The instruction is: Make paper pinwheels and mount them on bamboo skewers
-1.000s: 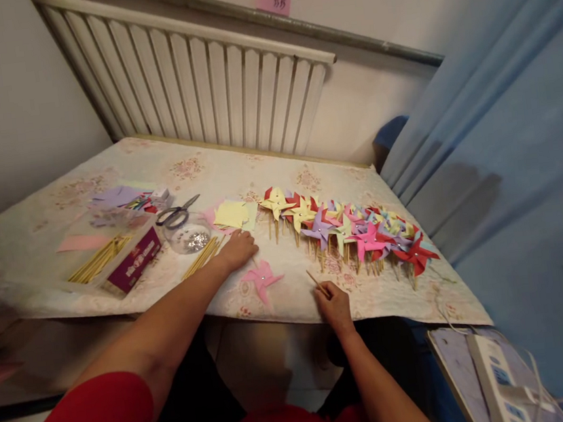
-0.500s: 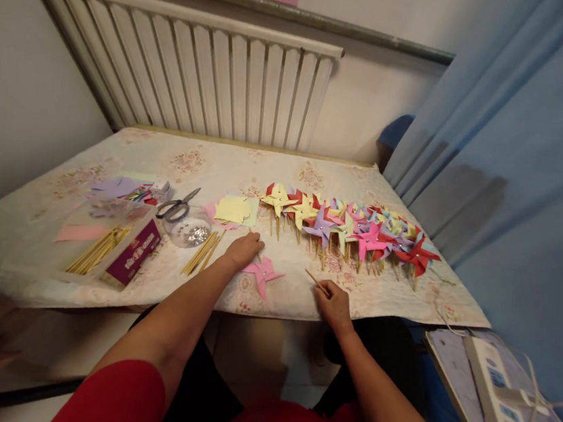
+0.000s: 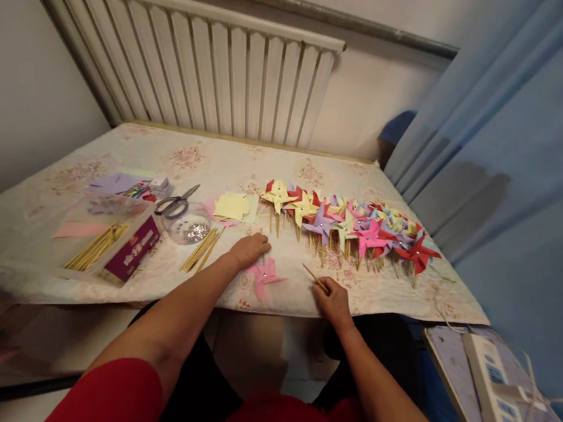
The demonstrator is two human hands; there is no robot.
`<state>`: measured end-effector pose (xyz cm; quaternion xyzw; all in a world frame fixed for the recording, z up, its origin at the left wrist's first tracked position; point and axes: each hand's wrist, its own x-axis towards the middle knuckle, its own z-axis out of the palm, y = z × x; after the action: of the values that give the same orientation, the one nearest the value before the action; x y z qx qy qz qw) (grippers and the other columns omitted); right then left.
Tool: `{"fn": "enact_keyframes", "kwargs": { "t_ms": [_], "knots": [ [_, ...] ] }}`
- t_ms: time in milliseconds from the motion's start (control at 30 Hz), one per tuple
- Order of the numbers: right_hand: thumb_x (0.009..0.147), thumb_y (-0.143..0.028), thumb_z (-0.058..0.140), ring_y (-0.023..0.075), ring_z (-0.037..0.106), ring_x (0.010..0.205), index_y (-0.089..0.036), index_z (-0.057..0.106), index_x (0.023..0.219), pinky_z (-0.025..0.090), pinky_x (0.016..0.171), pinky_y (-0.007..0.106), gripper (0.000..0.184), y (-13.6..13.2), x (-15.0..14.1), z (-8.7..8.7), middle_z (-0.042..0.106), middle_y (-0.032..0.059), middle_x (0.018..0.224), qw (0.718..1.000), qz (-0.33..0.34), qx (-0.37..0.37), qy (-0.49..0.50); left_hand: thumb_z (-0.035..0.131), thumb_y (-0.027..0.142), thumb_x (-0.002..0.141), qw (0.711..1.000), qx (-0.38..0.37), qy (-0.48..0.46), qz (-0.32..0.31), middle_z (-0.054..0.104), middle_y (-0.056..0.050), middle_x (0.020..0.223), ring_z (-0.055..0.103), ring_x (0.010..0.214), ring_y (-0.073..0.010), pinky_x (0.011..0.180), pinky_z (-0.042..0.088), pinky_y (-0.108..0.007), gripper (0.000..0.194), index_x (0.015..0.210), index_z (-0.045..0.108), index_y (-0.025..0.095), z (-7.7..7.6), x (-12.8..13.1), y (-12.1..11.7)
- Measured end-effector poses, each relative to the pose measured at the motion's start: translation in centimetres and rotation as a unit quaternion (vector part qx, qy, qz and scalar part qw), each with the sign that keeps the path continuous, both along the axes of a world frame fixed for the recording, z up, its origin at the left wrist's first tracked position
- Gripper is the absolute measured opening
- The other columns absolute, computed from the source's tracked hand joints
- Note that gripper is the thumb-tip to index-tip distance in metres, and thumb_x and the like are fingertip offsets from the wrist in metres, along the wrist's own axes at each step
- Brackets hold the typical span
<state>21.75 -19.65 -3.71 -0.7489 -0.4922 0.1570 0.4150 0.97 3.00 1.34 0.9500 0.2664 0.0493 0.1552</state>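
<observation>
The front edge of the desk, spread with pale flowered cloth [image 3: 297, 298], runs close to both hands. Near this edge, the right hand [image 3: 332, 300] grasps a thin, straight wooden stick [image 3: 312, 273], its tip angled away and left. A pink paper pinwheel [image 3: 265, 281] lies flat just inside the edge, between the hands; a strip of cloth separates it from the stick. The left hand [image 3: 251, 249] rests palm down over the pinwheel's stem; I cannot tell whether its fingers grip it. Loose yellowish wooden sticks [image 3: 199, 250] lie close to the left forearm, leaving little room there. Beyond lie a round clear plastic dish [image 3: 174, 231], square yellow paper sheets [image 3: 232, 207] and black-handled metal scissors [image 3: 178, 203]. Right of the sheets, a dense cluster of multicoloured paper pinwheels [image 3: 349, 223] stretches towards the right edge.
</observation>
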Motion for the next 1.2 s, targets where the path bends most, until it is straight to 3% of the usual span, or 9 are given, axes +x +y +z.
{"fn": "enact_keyframes", "kwargs": {
  "t_ms": [100, 333, 500, 667, 833, 1200],
  "knots": [
    [0.081, -0.042, 0.057, 0.0183, 0.06, 0.071, -0.019, 0.067, 0.088, 0.045, 0.07, 0.028, 0.027, -0.1, -0.1, 0.4, 0.069, 0.0025, 0.079, 1.0, 0.015, -0.011, -0.001, 0.046, 0.013, 0.083, 1.0, -0.004, -0.022, 0.021, 0.062, -0.003, 0.11, 0.055, 0.105, -0.0194, 0.088, 0.041, -0.029, 0.024, 0.093, 0.064, 0.024, 0.3, -0.2, -0.4],
    [0.089, -0.04, 0.042, 0.0212, 0.064, 0.096, -0.023, 0.07, 0.098, 0.046, 0.086, 0.032, 0.033, 0.1, 0.5, 0.3, 0.072, 0.0041, 0.099, 0.998, 0.061, -0.019, 0.007, 0.05, 0.014, 0.081, 0.98, 0.005, -0.121, 0.157, 0.064, -0.01, 0.11, 0.056, 0.109, -0.0237, 0.097, 0.044, -0.039, 0.024, 0.101, 0.063, 0.018, -0.3, -2.7, -2.9],
    [0.086, -0.031, 0.046, 0.0206, 0.064, 0.102, -0.026, 0.072, 0.1, 0.046, 0.094, 0.034, 0.03, 1.5, 0.7, -0.2, 0.072, 0.0038, 0.106, 0.995, 0.103, 0.008, 0.014, 0.056, 0.021, 0.082, 0.94, 0.028, -0.236, 0.245, 0.06, -0.011, 0.118, 0.053, 0.114, -0.0263, 0.102, 0.042, -0.043, 0.027, 0.109, 0.058, 0.018, -2.1, -4.3, -6.9],
    [0.081, -0.028, 0.049, 0.0199, 0.065, 0.092, -0.023, 0.072, 0.09, 0.048, 0.087, 0.032, 0.025, 2.7, 0.7, 0.0, 0.073, 0.0033, 0.094, 0.995, 0.093, 0.012, 0.04, 0.064, 0.023, 0.077, 0.895, -0.006, -0.297, 0.332, 0.054, -0.008, 0.103, 0.054, 0.104, -0.0255, 0.092, 0.048, -0.042, 0.027, 0.101, 0.052, 0.019, -4.7, -4.4, -10.7],
    [0.076, -0.029, 0.051, 0.02, 0.064, 0.079, -0.022, 0.069, 0.078, 0.047, 0.075, 0.03, 0.019, 3.3, 1.2, 0.3, 0.07, 0.0024, 0.079, 0.995, 0.09, -0.009, 0.032, 0.071, 0.024, 0.073, 0.889, -0.02, -0.293, 0.352, 0.051, -0.005, 0.098, 0.053, 0.098, -0.0238, 0.091, 0.048, -0.042, 0.032, 0.095, 0.048, 0.02, -5.9, -3.6, -12.0],
    [0.074, -0.023, 0.051, 0.0185, 0.062, 0.076, -0.022, 0.07, 0.074, 0.046, 0.071, 0.027, 0.019, 4.4, 1.5, 0.6, 0.071, 0.0014, 0.076, 0.99, 0.129, -0.048, -0.01, 0.076, 0.027, 0.068, 0.907, -0.009, -0.188, 0.378, 0.052, -0.005, 0.102, 0.052, 0.103, -0.025, 0.089, 0.043, -0.04, 0.04, 0.094, 0.047, 0.021, -5.4, -2.7, -12.7]
  ]
}}
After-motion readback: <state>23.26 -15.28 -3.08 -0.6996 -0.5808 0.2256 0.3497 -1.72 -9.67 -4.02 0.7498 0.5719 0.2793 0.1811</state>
